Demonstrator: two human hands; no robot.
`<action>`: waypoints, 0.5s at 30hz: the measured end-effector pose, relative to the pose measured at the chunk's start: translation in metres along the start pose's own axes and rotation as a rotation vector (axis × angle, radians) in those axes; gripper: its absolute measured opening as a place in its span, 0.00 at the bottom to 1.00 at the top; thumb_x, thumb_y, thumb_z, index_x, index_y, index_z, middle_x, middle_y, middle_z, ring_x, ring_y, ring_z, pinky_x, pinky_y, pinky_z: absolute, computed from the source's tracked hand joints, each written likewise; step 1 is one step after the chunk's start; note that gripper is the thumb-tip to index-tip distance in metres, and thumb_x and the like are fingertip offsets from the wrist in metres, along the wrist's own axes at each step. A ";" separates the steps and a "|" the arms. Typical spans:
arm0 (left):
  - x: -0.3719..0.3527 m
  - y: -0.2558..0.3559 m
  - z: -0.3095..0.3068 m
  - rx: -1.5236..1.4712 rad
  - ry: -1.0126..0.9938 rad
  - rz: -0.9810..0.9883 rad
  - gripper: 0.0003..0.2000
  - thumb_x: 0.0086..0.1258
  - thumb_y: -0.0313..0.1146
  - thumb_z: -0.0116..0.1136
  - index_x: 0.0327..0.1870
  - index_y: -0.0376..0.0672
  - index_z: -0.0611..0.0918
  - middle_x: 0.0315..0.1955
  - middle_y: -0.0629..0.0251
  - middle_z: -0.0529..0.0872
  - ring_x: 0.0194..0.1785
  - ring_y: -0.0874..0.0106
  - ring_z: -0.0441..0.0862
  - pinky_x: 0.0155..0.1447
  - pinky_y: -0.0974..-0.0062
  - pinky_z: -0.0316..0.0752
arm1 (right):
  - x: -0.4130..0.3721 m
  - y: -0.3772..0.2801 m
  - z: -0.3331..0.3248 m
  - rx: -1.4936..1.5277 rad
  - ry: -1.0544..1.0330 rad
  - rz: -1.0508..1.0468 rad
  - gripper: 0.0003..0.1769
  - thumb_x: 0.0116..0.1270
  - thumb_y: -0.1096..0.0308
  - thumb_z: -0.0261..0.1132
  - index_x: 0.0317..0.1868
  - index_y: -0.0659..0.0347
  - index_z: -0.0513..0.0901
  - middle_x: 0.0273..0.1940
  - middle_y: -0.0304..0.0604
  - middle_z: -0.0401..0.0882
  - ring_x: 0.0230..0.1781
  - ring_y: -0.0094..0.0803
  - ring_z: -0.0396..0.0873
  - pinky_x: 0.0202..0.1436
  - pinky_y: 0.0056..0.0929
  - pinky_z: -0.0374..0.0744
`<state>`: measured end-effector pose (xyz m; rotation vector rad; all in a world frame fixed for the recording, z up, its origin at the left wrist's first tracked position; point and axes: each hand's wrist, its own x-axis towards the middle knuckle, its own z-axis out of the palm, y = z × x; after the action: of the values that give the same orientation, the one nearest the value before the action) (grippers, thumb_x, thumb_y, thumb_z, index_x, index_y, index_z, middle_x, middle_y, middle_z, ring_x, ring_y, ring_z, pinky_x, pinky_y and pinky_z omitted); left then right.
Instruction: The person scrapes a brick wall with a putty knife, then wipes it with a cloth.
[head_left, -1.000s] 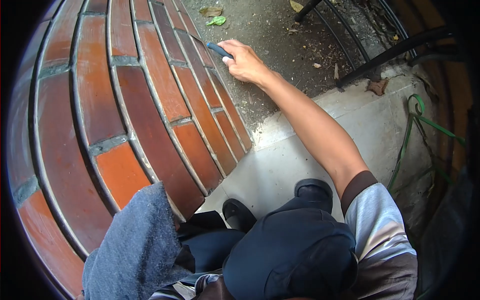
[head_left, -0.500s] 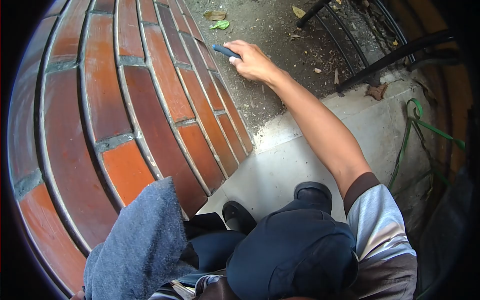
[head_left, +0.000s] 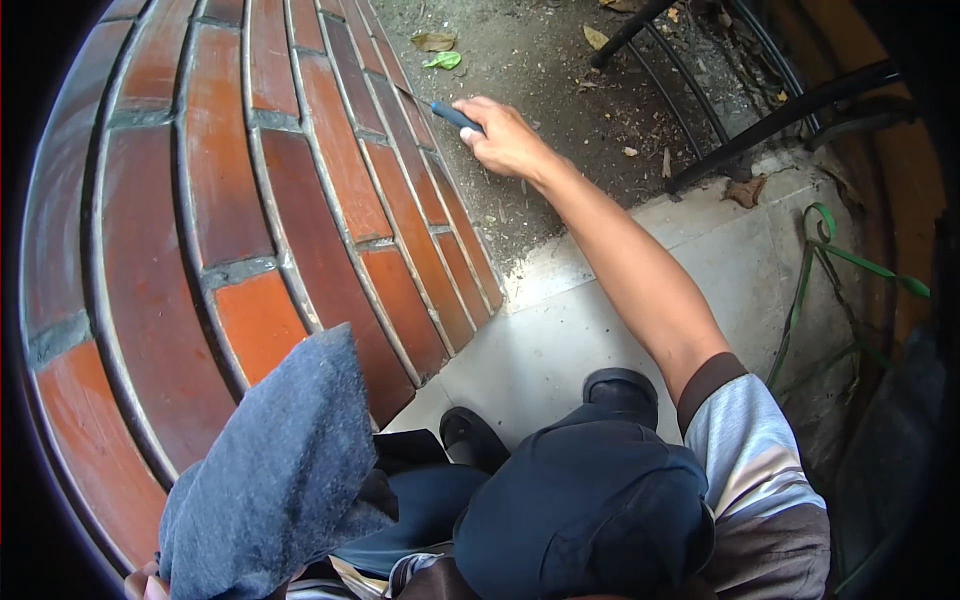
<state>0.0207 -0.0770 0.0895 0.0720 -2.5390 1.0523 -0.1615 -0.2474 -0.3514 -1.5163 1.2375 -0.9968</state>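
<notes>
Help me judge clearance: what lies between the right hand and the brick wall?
Head view: a blue-handled tool, jutting from the right hand, with dirt ground behind.

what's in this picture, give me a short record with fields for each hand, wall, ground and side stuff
right hand: the right hand grips a blue-handled tool, pointing toward the wall
left hand: the left hand is mostly out of view, beside a grey cloth; grip unclear
wall: brick wall, orange to dark brown, with grey joints
ground: bare soil with a green leaf; pale floor under the shoes
right side: black metal rail, green strap
</notes>
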 end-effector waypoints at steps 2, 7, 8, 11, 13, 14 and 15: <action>-0.007 -0.006 -0.001 0.035 0.070 0.086 0.17 0.58 0.37 0.71 0.30 0.27 0.83 0.21 0.53 0.84 0.20 0.70 0.80 0.22 0.80 0.76 | -0.025 0.007 0.007 0.026 0.068 -0.040 0.22 0.69 0.73 0.59 0.63 0.65 0.75 0.57 0.51 0.79 0.54 0.45 0.81 0.60 0.39 0.76; -0.001 -0.018 0.018 0.010 0.109 0.240 0.18 0.54 0.39 0.75 0.30 0.28 0.85 0.21 0.56 0.85 0.23 0.70 0.80 0.29 0.79 0.74 | -0.110 -0.024 -0.034 0.185 0.161 0.082 0.23 0.66 0.73 0.60 0.61 0.69 0.76 0.56 0.55 0.79 0.53 0.47 0.81 0.58 0.36 0.77; 0.005 0.001 0.024 0.092 0.097 0.124 0.16 0.55 0.36 0.75 0.31 0.29 0.85 0.21 0.57 0.85 0.23 0.70 0.80 0.30 0.80 0.73 | -0.125 -0.035 -0.039 0.190 0.250 0.047 0.22 0.66 0.73 0.61 0.61 0.70 0.77 0.56 0.55 0.79 0.53 0.47 0.81 0.58 0.36 0.77; 0.028 0.050 0.045 0.244 0.057 -0.243 0.09 0.57 0.26 0.74 0.31 0.31 0.85 0.22 0.60 0.86 0.25 0.72 0.81 0.33 0.80 0.71 | -0.162 -0.094 -0.066 0.032 0.454 -0.284 0.22 0.65 0.76 0.62 0.60 0.71 0.78 0.57 0.59 0.79 0.54 0.51 0.81 0.60 0.36 0.77; 0.038 0.068 0.035 0.276 -0.039 -0.500 0.08 0.58 0.25 0.73 0.31 0.32 0.85 0.22 0.64 0.87 0.23 0.74 0.81 0.34 0.81 0.71 | -0.184 -0.150 -0.086 -0.060 0.534 -0.443 0.21 0.63 0.79 0.64 0.58 0.72 0.80 0.57 0.62 0.78 0.54 0.52 0.81 0.58 0.36 0.79; 0.029 0.065 0.023 0.125 -0.121 -0.460 0.08 0.63 0.32 0.69 0.34 0.35 0.85 0.39 0.52 0.89 0.40 0.68 0.86 0.45 0.77 0.75 | -0.187 -0.170 -0.099 -0.110 0.578 -0.544 0.21 0.62 0.81 0.65 0.57 0.71 0.81 0.57 0.64 0.78 0.54 0.52 0.81 0.58 0.37 0.79; 0.040 0.065 0.010 0.086 -0.289 -0.507 0.06 0.63 0.28 0.62 0.36 0.35 0.83 0.32 0.54 0.85 0.32 0.66 0.80 0.42 0.71 0.71 | -0.190 -0.191 -0.112 -0.164 0.627 -0.643 0.21 0.61 0.83 0.66 0.56 0.71 0.82 0.57 0.65 0.77 0.54 0.52 0.81 0.57 0.37 0.80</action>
<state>-0.0322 -0.0335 0.0546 0.8976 -2.5054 0.9920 -0.2534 -0.0621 -0.1458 -1.8554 1.2818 -1.9427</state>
